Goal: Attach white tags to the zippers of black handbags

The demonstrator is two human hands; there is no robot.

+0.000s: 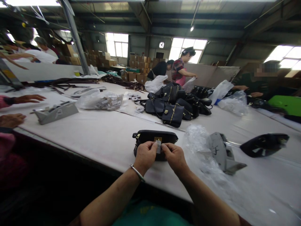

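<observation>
A small black handbag (168, 135) with a zip along its top lies on the table right before me. On its front sits a gold clasp (158, 138), partly covered by a short strip of clear tape (158, 147). My left hand (145, 156), a metal bangle at its wrist, pinches the strip's left side between thumb and finger. From the right, my right hand (175, 157) is closed too, thumb and forefinger pressed together at the strip's other edge. Both hands hide the lower front of the bag.
Grey tape dispensers stand left (57, 113) and right (221, 153), the right one beside crumpled clear plastic (196, 147). Another black bag (263, 145) lies far right. Black handbags (172, 114) are piled ahead. A co-worker's hands (29, 99) rest at left; other people work across the table.
</observation>
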